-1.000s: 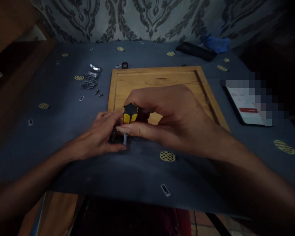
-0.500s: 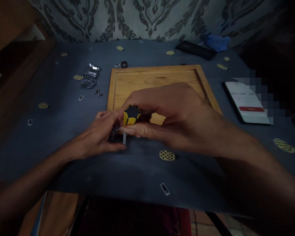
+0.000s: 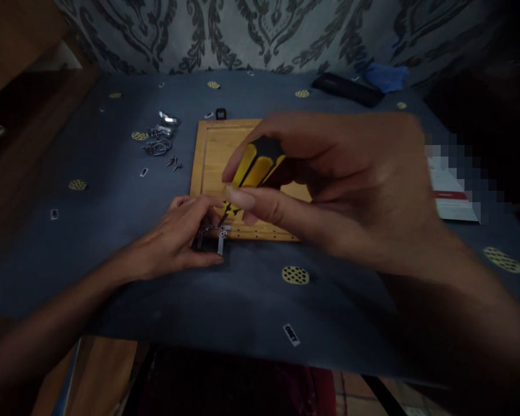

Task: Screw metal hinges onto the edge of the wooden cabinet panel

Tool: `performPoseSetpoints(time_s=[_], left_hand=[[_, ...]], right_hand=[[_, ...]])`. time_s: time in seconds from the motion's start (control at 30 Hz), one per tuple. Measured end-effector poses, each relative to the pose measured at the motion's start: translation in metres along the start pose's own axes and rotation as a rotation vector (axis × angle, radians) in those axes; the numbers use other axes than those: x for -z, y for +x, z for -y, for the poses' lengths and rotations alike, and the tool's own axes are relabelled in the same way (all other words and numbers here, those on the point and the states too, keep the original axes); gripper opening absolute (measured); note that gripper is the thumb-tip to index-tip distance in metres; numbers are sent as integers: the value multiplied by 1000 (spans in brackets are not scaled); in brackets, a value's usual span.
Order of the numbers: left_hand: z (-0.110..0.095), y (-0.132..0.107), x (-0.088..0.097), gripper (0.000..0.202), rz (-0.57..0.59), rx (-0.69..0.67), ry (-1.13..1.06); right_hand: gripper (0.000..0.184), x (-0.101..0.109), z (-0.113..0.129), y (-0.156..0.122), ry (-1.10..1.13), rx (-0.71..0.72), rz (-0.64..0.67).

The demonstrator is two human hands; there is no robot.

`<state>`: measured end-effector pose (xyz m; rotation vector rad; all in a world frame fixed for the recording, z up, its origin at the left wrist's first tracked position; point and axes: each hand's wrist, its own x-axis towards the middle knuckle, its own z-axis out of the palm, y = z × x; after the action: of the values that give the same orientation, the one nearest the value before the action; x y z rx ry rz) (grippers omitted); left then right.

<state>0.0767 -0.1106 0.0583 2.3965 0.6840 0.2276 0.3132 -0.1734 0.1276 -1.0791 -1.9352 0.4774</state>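
Observation:
My right hand [image 3: 355, 185] is closed around the yellow and black handle of a screwdriver [image 3: 260, 164]. The screwdriver is tilted, its shaft pointing down and left to a small metal bracket [image 3: 221, 241]. That bracket sits at the near left corner of a framed wooden panel [image 3: 199, 156]. With thumb and fingers, my left hand [image 3: 173, 237] grips the bracket from the left, covering part of it. Whether the screwdriver's tip touches a screw is too small to tell. A row of small dark holes runs along the panel's near edge.
Several shiny metal fittings [image 3: 158, 138] and a few loose screws [image 3: 174, 164] lie left of the panel. A phone [image 3: 453, 202] is partly hidden behind my right hand. At the back are a black case [image 3: 348, 89], a blue cloth [image 3: 386, 77] and a small dark square piece [image 3: 221, 114].
My right hand has risen and tilted the screwdriver to the right, so its shaft and the bracket's top now show. My left hand stays almost in place.

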Motion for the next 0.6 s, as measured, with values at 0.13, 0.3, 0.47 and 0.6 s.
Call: performPoseSetpoints(time_s=[0.13, 0.3, 0.47, 0.6], left_hand=[[1, 0, 0, 48, 6, -27, -5], [3, 0, -3, 39, -12, -50, 6], [1, 0, -2, 36, -13, -56, 1], [3, 0, -3, 43, -15, -73, 21]], right_hand=[[31, 1, -1, -1, -28, 6, -24], [34, 0, -9, 3, -20, 95, 52], [35, -3, -10, 4, -12, 65, 86], [35, -6, -8, 2, 30, 27, 112]])
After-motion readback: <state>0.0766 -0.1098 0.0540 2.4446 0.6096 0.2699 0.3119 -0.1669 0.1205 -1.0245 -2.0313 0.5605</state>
